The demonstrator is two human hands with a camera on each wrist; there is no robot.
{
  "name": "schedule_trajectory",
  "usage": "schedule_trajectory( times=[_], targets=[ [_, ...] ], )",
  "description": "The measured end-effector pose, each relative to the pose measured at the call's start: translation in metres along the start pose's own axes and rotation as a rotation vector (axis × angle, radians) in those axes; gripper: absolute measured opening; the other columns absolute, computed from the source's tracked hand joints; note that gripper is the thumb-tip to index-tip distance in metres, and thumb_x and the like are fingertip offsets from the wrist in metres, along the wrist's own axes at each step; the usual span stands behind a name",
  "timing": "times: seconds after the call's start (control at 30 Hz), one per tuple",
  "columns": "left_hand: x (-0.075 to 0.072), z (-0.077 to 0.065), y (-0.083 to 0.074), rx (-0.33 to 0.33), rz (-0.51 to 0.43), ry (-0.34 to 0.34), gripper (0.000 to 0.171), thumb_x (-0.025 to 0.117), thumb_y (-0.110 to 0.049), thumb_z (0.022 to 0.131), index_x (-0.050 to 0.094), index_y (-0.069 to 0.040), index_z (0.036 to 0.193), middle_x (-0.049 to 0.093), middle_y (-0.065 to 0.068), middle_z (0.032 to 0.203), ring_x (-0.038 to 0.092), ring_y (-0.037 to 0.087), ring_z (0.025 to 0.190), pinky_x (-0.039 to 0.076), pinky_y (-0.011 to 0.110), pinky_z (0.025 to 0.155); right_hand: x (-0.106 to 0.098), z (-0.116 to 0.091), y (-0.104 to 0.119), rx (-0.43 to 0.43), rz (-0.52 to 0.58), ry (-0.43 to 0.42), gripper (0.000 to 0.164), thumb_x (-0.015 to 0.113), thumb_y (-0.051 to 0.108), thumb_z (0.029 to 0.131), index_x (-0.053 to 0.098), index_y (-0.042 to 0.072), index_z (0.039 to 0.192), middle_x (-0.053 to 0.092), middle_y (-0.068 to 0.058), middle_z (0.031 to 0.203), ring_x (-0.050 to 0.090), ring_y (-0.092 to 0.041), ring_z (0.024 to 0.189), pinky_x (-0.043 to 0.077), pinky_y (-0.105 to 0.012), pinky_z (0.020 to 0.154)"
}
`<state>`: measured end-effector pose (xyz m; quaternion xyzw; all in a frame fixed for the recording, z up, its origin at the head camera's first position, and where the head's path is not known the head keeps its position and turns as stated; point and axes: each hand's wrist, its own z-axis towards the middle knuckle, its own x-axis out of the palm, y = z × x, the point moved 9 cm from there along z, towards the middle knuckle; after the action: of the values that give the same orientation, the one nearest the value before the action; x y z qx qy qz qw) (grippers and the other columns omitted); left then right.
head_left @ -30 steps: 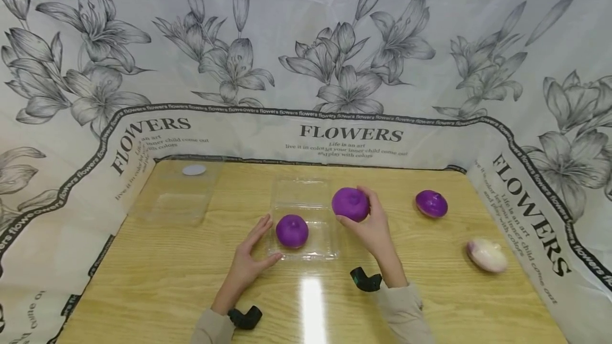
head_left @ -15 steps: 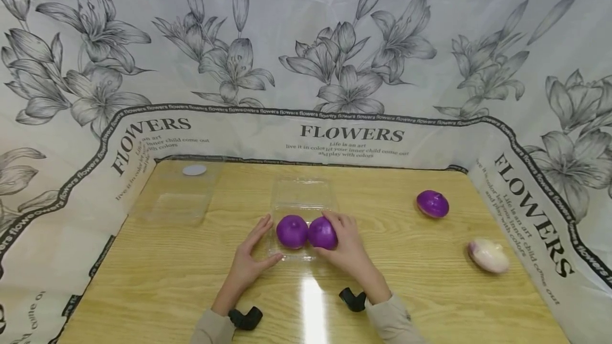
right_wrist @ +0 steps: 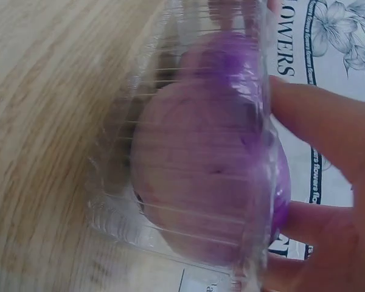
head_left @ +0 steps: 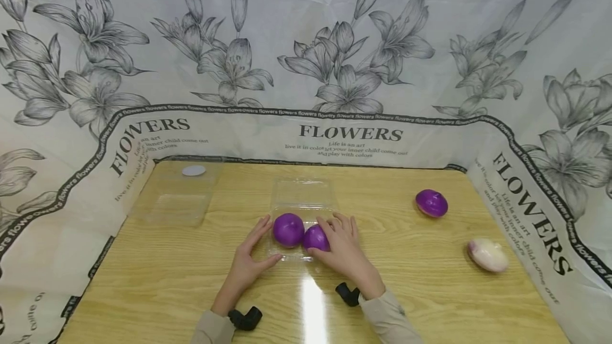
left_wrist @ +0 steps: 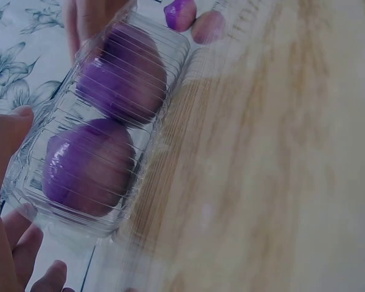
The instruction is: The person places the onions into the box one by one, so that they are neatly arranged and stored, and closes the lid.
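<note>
In the head view an open clear plastic clamshell box lies mid-table, its lid folded back away from me. Two turnip-like balls, purple on top and pale below, sit side by side in its near half: a left turnip and a right turnip. My right hand curls over the right turnip, thumb at its near side and fingers at its far side. With thumb and fingers spread, my left hand rests at the box's left edge. Through the ribbed plastic wall, both turnips' pale undersides show in the left wrist view.
To the right lie another purple turnip and a mostly cream one on its side. A larger clear plastic container with a white oval label stands at the back left. Flower-printed cloth walls in the table.
My right hand has brought the right turnip leftward and down into the box beside the other one, which has shifted slightly left. My left hand has stayed at the box's edge.
</note>
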<state>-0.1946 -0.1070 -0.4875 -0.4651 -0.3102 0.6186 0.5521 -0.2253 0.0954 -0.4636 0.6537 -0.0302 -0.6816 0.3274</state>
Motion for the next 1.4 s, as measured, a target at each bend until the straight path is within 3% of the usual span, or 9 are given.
schedule_trajectory(
  times=[0.1,0.2,0.33,0.43,0.5,0.57,0.73,0.93,1.4],
  targets=[
    [0.0,0.001,0.001,-0.011,-0.001,0.002,0.07,0.083,-0.001,0.078,0.051,0.006,0.139,0.038,0.024,0.153,0.025,0.046,0.144,0.019,0.031,0.12,-0.002,0.004,-0.004,0.029,0.032,0.015,0.072,0.076,0.041,0.084,0.053,0.003,0.14,0.054,-0.022,0.133,0.029,-0.042,0.139,0.004,-0.066,0.117],
    [0.001,0.001,0.003,-0.02,-0.006,0.008,0.071,0.083,-0.002,0.078,0.05,0.006,0.14,0.037,0.023,0.154,0.024,0.045,0.145,0.018,0.029,0.12,-0.011,0.009,-0.01,0.058,0.148,-0.026,0.063,0.073,0.037,0.088,0.055,0.003,0.138,0.054,-0.02,0.137,0.037,-0.041,0.135,0.016,-0.065,0.116],
    [0.0,0.001,0.004,-0.019,-0.003,0.008,0.071,0.083,-0.002,0.077,0.05,0.006,0.14,0.037,0.023,0.153,0.025,0.044,0.144,0.018,0.026,0.119,-0.025,0.017,-0.036,0.156,0.51,-0.167,0.049,0.068,0.022,0.095,0.053,0.001,0.136,0.054,-0.02,0.137,0.047,-0.039,0.129,0.034,-0.062,0.11],
    [0.0,0.001,0.005,-0.014,0.002,0.008,0.071,0.083,-0.002,0.077,0.05,0.006,0.139,0.037,0.024,0.153,0.026,0.046,0.143,0.019,0.025,0.118,-0.02,0.022,-0.066,0.264,0.807,-0.23,0.05,0.062,0.019,0.099,0.044,-0.001,0.142,0.046,-0.022,0.143,0.044,-0.038,0.132,0.035,-0.057,0.111],
    [0.002,0.001,0.007,-0.005,0.008,0.012,0.071,0.083,-0.003,0.077,0.05,0.007,0.139,0.037,0.024,0.153,0.026,0.047,0.143,0.019,0.024,0.118,-0.007,0.024,-0.081,0.33,0.96,-0.212,0.056,0.058,0.021,0.101,0.035,-0.001,0.147,0.039,-0.023,0.149,0.039,-0.037,0.137,0.032,-0.053,0.115],
    [0.002,0.001,0.013,0.0,0.007,0.006,0.072,0.083,-0.002,0.077,0.049,0.008,0.139,0.036,0.024,0.153,0.025,0.047,0.143,0.018,0.023,0.118,0.009,0.026,-0.089,0.359,1.094,-0.133,0.062,0.053,0.025,0.104,0.023,-0.001,0.153,0.03,-0.021,0.156,0.029,-0.035,0.144,0.025,-0.048,0.12],
    [0.004,0.0,0.033,0.004,0.009,0.0,0.074,0.084,-0.002,0.076,0.049,0.003,0.142,0.035,0.018,0.156,0.024,0.044,0.145,0.016,0.023,0.118,0.039,0.031,-0.096,0.325,1.387,-0.008,0.065,0.042,0.022,0.108,0.005,-0.002,0.156,0.014,-0.018,0.163,0.011,-0.029,0.151,0.006,-0.04,0.124],
    [0.003,-0.002,0.041,0.007,0.017,0.001,0.074,0.085,-0.011,0.078,0.051,-0.005,0.143,0.036,0.01,0.157,0.025,0.036,0.147,0.018,0.024,0.119,0.05,0.039,-0.098,0.26,1.473,0.006,0.062,0.041,0.017,0.107,0.008,-0.001,0.156,0.013,-0.017,0.164,0.007,-0.03,0.151,0.0,-0.042,0.123],
    [0.002,-0.001,0.039,0.017,-0.003,-0.008,0.075,0.086,-0.009,0.076,0.052,-0.005,0.142,0.037,0.011,0.157,0.025,0.038,0.146,0.017,0.02,0.118,0.046,0.04,-0.097,0.205,1.441,-0.03,0.057,0.042,0.014,0.107,0.017,0.004,0.157,0.022,-0.012,0.163,0.017,-0.025,0.15,0.009,-0.037,0.124]
  ],
)
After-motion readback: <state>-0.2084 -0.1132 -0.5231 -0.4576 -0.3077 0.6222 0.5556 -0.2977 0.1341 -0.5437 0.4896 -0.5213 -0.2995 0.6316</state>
